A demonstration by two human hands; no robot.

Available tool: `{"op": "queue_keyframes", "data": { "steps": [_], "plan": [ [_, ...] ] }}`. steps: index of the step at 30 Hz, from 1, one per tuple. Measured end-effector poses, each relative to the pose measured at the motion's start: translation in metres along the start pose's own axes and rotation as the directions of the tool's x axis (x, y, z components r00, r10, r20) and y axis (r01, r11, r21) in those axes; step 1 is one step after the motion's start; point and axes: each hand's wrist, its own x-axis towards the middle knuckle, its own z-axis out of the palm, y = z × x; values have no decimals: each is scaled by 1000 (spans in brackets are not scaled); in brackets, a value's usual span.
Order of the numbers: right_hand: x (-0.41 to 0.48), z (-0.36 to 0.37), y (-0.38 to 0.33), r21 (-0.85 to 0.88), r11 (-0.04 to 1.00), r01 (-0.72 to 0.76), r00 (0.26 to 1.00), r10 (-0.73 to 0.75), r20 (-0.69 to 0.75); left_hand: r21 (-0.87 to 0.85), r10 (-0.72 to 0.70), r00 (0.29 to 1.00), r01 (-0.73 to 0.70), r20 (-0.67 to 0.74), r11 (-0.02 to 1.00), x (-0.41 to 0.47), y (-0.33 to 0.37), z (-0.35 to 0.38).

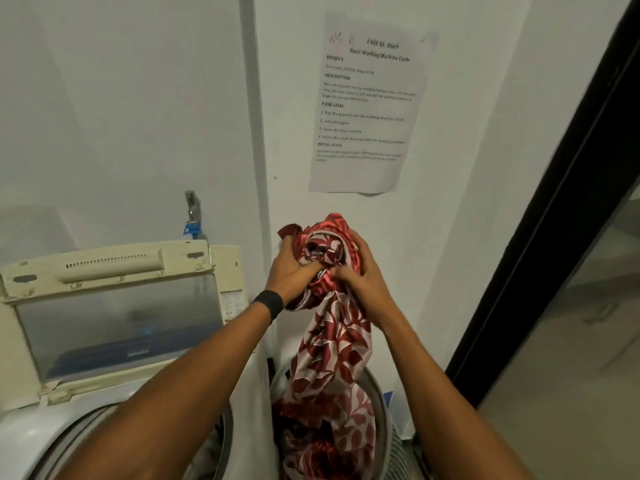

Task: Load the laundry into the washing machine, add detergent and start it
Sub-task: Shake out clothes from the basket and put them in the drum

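Note:
A red cloth with a white leaf pattern (334, 344) hangs bunched from both my hands, its lower end still down in the laundry basket (389, 441) at the bottom right. My left hand (294, 271) grips the bunch from the left and my right hand (360, 275) grips it from the right, both at chest height in front of the wall. The top-loading washing machine (31, 434) stands at the lower left with its lid (114, 306) raised. Its drum opening lies mostly under my left forearm.
A printed task sheet (363, 105) is taped to the white wall ahead. A water tap with a blue tag (191, 216) sticks out above the machine. A dark door frame (540, 237) runs down the right side, close to the basket.

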Motion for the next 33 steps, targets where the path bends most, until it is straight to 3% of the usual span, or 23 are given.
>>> {"op": "queue_keyframes", "data": {
  "steps": [4, 7, 10, 12, 15, 18, 20, 21, 23, 25, 27, 29, 31, 33],
  "plan": [
    [-34, 12, 58, -143, 968, -208, 975, 217, 51, -101, -41, 995, 32, -92, 994, 6, 4, 2],
    [-45, 10, 72, -119, 952, -283, 959, 283, -21, -12, -57, 991, 56, -118, 998, 8, 3, -1],
    [-32, 0, 42, -38, 975, -219, 965, 211, -156, 135, -76, 967, 112, -244, 985, 8, -9, -14],
    [-18, -5, 18, 20, 989, -149, 962, 150, -230, 238, -53, 966, 115, -252, 964, 3, -19, -16],
    [4, 2, -8, 67, 994, -90, 955, 106, -278, 193, -93, 969, 139, -228, 971, -5, -13, -6],
    [16, 7, -11, 121, 992, -40, 949, 76, -306, -31, -212, 976, 214, 36, 976, -6, 0, -8],
    [20, 3, -6, 119, 993, -20, 947, 57, -318, -184, -250, 935, 299, 250, 936, -12, 11, -13],
    [21, 1, -5, 137, 990, -27, 950, 68, -305, -172, -241, 913, 309, 329, 935, -14, 16, -16],
    [20, 2, -4, 204, 977, -58, 969, 104, -223, 8, -199, 896, 213, 397, 977, -18, 21, -15],
    [17, 7, -4, 251, 964, -90, 988, 119, -99, 174, -145, 950, 98, 278, 980, -18, 18, -7],
    [13, 7, -4, 290, 952, -103, 994, 108, -1, 179, -84, 987, 59, 135, 982, -16, 10, -3],
    [10, 3, -2, 343, 935, -87, 996, 79, 37, 137, -52, 996, 41, 79, 990, -15, 5, -1],
    [5, 2, 8, 280, 960, -27, 999, 38, -37, 82, -53, 999, 53, -2, 995, -12, 6, -1],
    [-4, 11, 20, 93, 996, 8, 992, 3, -125, 39, -65, 996, 68, -66, 997, -9, 9, 0]
  ]
}}
